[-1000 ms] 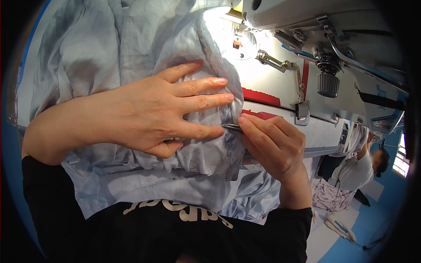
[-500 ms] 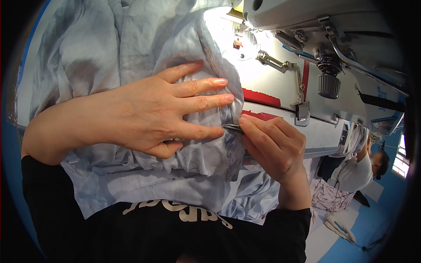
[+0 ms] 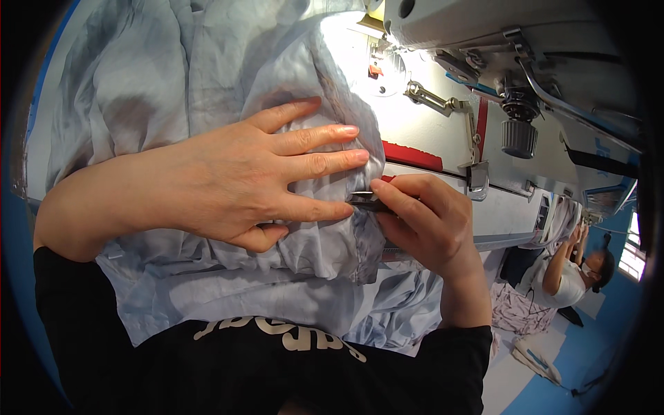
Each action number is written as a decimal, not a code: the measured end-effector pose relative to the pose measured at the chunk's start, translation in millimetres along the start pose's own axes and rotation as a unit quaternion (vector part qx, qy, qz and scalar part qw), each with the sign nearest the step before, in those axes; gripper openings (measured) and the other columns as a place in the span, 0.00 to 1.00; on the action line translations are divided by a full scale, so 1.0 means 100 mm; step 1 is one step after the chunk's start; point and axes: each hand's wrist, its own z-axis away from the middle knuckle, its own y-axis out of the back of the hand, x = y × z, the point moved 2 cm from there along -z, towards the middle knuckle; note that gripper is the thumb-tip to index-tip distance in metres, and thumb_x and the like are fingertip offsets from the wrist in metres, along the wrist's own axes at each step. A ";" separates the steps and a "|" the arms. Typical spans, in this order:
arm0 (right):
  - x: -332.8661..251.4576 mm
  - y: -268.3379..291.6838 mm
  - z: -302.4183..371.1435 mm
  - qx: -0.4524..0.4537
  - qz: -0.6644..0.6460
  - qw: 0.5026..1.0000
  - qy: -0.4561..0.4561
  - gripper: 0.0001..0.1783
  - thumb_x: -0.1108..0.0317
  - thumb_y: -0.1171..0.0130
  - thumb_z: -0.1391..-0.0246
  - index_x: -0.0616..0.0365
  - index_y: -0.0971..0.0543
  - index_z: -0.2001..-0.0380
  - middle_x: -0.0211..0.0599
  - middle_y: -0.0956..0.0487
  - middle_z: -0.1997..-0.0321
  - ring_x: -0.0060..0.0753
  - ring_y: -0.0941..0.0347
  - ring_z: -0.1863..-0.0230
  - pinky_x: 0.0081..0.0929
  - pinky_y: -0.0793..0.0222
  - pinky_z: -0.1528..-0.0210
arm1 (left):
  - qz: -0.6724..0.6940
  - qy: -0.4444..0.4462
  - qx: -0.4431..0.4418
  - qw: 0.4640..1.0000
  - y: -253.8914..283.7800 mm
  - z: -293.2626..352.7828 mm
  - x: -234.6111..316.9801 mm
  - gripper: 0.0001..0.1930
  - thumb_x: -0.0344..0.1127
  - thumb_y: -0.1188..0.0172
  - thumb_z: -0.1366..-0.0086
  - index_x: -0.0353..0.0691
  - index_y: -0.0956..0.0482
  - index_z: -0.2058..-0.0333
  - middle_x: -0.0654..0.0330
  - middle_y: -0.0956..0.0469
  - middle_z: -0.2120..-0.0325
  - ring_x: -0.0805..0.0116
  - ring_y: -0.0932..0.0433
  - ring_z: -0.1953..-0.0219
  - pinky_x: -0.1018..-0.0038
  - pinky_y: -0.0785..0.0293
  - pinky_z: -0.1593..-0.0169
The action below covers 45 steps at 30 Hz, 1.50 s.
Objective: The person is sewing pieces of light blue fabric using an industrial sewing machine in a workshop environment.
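My left hand [image 3: 252,173] lies flat with fingers spread on a pale grey-blue, satiny garment [image 3: 145,90], holding its gathered seam area down. Between thumb and fingers, my right hand [image 3: 430,218] grips small thread snips [image 3: 364,197]. Their metal tips stand slightly apart at the garment's seam, right by my left index fingertip. My right fingers hide most of the tool. More of the same cloth hangs in folds below, toward my body.
A sewing machine [image 3: 456,28] stands at the upper right, its lamp lighting the needle plate [image 3: 391,72]. Red tape [image 3: 413,155] marks the machine bed. Beyond the table's right end, another person [image 3: 564,273] sits near piled pinkish cloth [image 3: 522,308].
My right hand has shifted slightly left, and the snips' tips now show parted at the seam. My left hand has stayed put. The person at the right has raised their hands.
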 end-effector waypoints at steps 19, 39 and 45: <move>-0.11 -0.06 0.15 0.002 -0.046 0.999 -0.001 0.25 0.75 0.32 0.64 0.60 0.21 0.56 0.41 0.19 0.52 0.35 0.23 0.69 0.26 0.26 0.69 | -0.025 0.082 0.019 0.996 0.09 0.05 -0.26 0.33 0.50 0.42 0.44 0.52 0.33 0.38 0.53 0.42 0.33 0.53 0.46 0.30 0.49 0.54 0.30; 0.47 0.80 1.32 0.227 0.413 0.857 -0.210 0.16 0.67 0.36 0.51 0.56 0.21 0.58 0.35 0.21 0.54 0.43 0.25 0.55 0.37 0.28 0.59 | 0.183 0.148 0.009 0.972 0.17 0.20 0.20 0.29 0.24 0.41 0.40 0.44 0.32 0.39 0.54 0.41 0.33 0.66 0.22 0.57 0.71 0.24 0.55; -0.27 -0.75 2.13 0.039 0.064 0.950 -0.303 0.18 0.69 0.33 0.62 0.57 0.22 0.62 0.34 0.21 0.52 0.42 0.25 0.51 0.38 0.28 0.55 | 0.083 0.339 0.179 0.920 0.22 -0.07 0.08 0.34 0.22 0.45 0.37 0.49 0.40 0.33 0.61 0.32 0.41 0.76 0.33 0.68 0.79 0.30 0.61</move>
